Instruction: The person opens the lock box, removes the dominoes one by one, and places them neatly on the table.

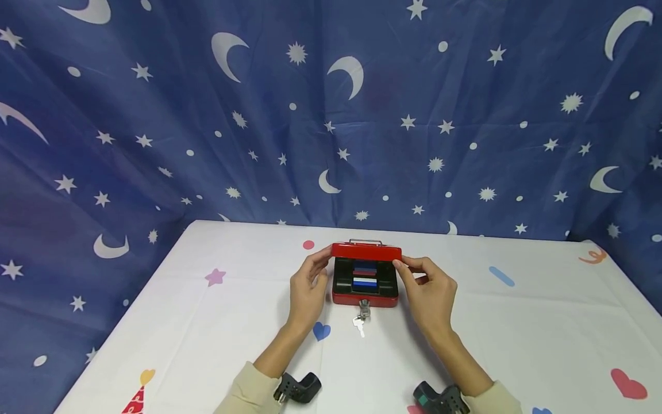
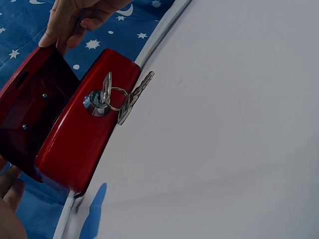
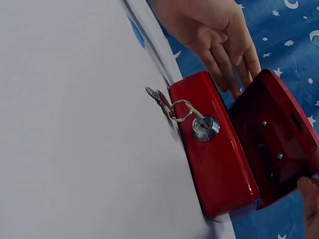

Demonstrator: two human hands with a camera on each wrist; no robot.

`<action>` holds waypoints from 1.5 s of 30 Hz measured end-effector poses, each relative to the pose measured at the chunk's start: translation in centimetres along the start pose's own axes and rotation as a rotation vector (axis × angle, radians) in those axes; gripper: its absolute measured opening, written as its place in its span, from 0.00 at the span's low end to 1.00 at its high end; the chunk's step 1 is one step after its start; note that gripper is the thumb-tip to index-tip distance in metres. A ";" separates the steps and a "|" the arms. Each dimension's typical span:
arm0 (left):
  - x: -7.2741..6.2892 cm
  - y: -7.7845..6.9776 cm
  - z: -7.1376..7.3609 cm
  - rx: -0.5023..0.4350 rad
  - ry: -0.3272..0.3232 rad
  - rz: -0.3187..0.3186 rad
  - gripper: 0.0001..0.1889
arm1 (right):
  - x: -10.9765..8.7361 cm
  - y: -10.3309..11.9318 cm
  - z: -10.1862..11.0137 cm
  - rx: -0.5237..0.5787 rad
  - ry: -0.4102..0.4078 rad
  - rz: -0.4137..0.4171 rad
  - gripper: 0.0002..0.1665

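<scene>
A red metal cash box sits on the table with its lid raised partway. Inside is a black tray, where striped pieces in blue, red and white lie in the middle. From the front lock hangs a ring with keys. My right hand pinches the lid's right front corner, thumb on the edge. At the lid's left side, my left hand touches it with extended fingers.
The box stands toward the back of a white tablecloth printed with coloured shapes. Behind the table's far edge hangs a blue curtain with moons and stars. A dark wrist camera is strapped near each sleeve.
</scene>
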State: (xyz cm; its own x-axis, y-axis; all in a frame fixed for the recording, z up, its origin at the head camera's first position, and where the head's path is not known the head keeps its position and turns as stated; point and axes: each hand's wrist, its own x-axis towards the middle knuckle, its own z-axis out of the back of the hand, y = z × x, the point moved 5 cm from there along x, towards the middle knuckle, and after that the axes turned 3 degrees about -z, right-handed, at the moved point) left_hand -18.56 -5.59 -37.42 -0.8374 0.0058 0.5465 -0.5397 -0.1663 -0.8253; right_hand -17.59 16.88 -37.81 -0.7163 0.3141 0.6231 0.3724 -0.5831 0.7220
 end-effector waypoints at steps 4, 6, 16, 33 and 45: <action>0.0 -0.2 0.0 -0.019 0.016 -0.013 0.18 | 0.1 0.0 0.1 0.017 -0.010 0.006 0.05; 0.0 -0.2 -0.1 -0.025 0.022 -0.013 0.17 | 0.1 0.0 0.2 0.022 -0.006 0.004 0.05; 0.0 -0.1 -0.2 -0.059 0.073 -0.010 0.20 | 0.0 -0.2 0.2 0.074 0.052 0.007 0.10; 0.3 0.6 -0.3 -0.107 0.136 -0.012 0.23 | -0.2 -0.8 -0.3 0.051 0.107 0.024 0.17; 0.2 0.5 -0.4 -0.081 0.152 -0.006 0.25 | -0.4 -1.3 -0.6 0.045 0.134 0.023 0.22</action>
State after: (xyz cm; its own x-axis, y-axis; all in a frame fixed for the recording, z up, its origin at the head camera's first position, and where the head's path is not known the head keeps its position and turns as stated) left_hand -19.07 -5.27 -37.81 -0.8342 0.1570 0.5286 -0.5448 -0.0860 -0.8342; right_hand -18.12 17.07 -39.18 -0.7783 0.1963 0.5964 0.4140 -0.5537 0.7225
